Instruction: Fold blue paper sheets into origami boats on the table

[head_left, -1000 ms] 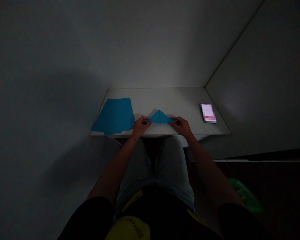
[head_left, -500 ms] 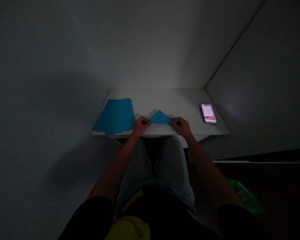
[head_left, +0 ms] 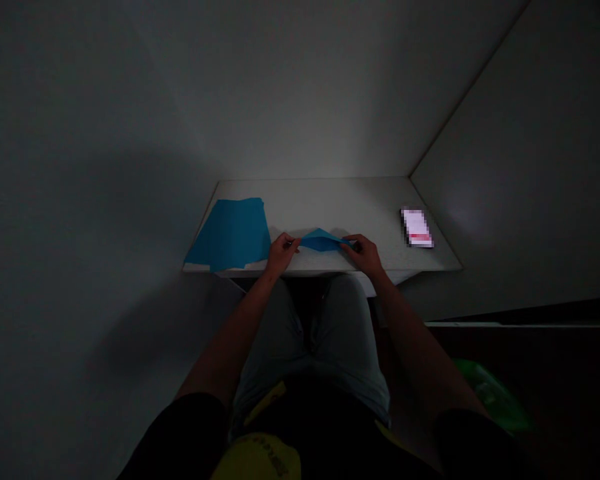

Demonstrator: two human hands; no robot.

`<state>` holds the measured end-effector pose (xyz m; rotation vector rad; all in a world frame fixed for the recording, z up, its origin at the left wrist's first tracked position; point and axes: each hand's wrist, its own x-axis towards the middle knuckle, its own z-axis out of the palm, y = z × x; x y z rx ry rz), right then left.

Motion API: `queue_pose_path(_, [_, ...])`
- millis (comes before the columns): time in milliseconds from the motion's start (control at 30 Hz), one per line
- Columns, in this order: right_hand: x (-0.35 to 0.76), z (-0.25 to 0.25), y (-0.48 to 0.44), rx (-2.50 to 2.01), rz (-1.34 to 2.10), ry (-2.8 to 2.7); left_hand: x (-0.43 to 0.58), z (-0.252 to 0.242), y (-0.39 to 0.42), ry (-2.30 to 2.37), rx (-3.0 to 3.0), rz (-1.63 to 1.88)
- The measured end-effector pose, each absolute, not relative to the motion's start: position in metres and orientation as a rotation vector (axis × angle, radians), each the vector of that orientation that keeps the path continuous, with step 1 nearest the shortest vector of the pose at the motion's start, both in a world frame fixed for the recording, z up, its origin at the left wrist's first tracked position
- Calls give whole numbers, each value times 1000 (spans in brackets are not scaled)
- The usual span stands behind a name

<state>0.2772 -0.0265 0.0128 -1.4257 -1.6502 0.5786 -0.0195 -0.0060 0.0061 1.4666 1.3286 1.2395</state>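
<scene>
A small piece of folded blue paper point(head_left: 321, 241) stretches between my two hands, low over the front part of the white table. My left hand point(head_left: 282, 254) pinches its left corner between thumb and fingers. At the opposite corner my right hand point(head_left: 363, 253) grips the paper the same way. The paper's middle bulges into a flattened diamond, with a low peak on the far side. Beside my left hand lie several larger sheets of blue paper point(head_left: 237, 233), overlapping each other.
The white table point(head_left: 310, 200) meets a wall at its back and another at its right. A phone point(head_left: 417, 227) with a lit, blurred screen lies near its right end. Below on the right, a green plastic-looking thing point(head_left: 495, 397) rests on the dark floor.
The folded paper's tall triangular peak has tipped and flattened, so it now shows a narrow diamond. Both hands keep hold of its corners almost in place.
</scene>
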Motion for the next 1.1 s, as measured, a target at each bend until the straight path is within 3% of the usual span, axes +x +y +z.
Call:
queue_pose_path(433, [250,21,-14,-1393,492,-1506,-19,6,-9,1332,1756,1087])
queue_pose_path(567, [227,31,-6,-1279,342,-1817,-18,7,-11,1272,2014,977])
queue_pose_path(800, [219,20,-13,-1066,261,-2434,-16,13,-16,1632,2188,1040])
queue_pose_path(1100, [247,4,-21,-1384,233,-2196,-17,9,-10,1363,2228,845])
